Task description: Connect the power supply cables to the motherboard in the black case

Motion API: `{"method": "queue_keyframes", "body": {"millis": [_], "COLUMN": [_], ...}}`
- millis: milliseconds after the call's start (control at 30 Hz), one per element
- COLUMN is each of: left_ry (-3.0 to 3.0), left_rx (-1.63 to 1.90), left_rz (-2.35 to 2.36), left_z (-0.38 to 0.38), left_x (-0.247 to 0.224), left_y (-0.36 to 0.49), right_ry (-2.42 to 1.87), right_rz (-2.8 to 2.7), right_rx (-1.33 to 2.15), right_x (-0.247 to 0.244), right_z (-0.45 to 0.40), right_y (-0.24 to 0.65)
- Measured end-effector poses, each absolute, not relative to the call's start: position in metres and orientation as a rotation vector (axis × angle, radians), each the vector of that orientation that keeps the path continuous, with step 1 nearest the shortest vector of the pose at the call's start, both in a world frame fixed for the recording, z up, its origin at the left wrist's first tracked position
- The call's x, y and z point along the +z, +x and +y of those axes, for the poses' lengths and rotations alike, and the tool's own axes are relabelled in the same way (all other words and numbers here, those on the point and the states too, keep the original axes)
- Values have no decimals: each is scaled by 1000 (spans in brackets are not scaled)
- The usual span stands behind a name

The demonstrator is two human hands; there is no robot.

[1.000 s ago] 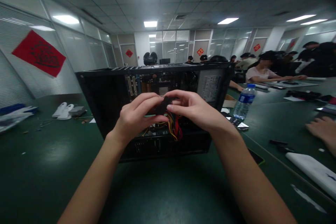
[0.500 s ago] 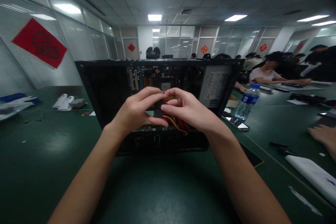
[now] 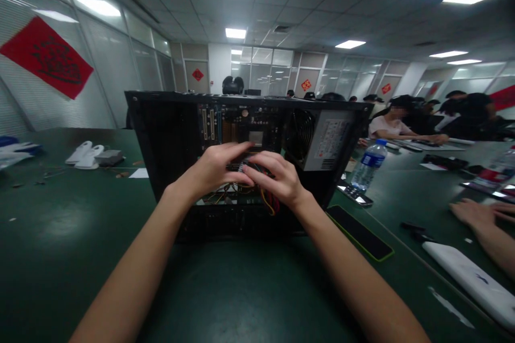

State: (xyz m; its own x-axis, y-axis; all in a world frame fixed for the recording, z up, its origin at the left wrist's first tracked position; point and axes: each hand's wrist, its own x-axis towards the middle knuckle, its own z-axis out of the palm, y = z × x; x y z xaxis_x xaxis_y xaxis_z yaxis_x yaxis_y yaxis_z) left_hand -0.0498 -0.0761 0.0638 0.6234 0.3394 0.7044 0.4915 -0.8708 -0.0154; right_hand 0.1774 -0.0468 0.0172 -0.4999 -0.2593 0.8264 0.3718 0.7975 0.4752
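Observation:
An open black computer case (image 3: 147, 118) stands upright on the green table, its inside facing me. The motherboard and a silver power supply (image 3: 330, 142) show within it. My right hand (image 3: 277, 174) pinches a bundle of red, yellow and black cables (image 3: 270, 204) in front of the board, and part of the bundle hangs below the fingers. Beside it my left hand (image 3: 213, 166) has its thumb and fingers apart around the cable end, near the right fingertips. Whether the left fingers touch the cable is hard to see.
Right of the case are a water bottle (image 3: 369, 165), a phone (image 3: 355, 195), a black pad with a green edge (image 3: 362, 233) and a white case (image 3: 470, 278). Another person's hands (image 3: 478, 220) rest at the right. White objects (image 3: 89, 155) lie at the left.
The view has turned slightly right. My right hand has moved a little down and its fingers are more closed on the cables; more of the board shows above the hands.

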Motion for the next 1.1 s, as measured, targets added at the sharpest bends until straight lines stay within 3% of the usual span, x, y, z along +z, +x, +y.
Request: {"method": "queue_keyframes", "body": {"millis": [133, 267, 467, 667, 1100], "left_ry": [-2769, -2712, -2644, -2902, -2631], "left_rx": [-1141, -1179, -653, -564, -554], "left_rz": [-822, -1294, -2002, -1858, -2031], "left_z": [-62, -56, -51, -39, -39], "left_x": [54, 51, 40, 13, 8], "left_y": [-49, -46, -43, -26, -16], "right_ry": [-104, -525, -1064, -1004, -974], "right_rz": [-2050, -2225, -2558, -2715, -2660], "right_rx": [-785, -753, -660, -675, -602], "right_x": [14, 22, 23, -2, -8], "right_z": [-40, -26, -8, 7, 9], "right_y": [178, 169, 150, 163, 157]}}
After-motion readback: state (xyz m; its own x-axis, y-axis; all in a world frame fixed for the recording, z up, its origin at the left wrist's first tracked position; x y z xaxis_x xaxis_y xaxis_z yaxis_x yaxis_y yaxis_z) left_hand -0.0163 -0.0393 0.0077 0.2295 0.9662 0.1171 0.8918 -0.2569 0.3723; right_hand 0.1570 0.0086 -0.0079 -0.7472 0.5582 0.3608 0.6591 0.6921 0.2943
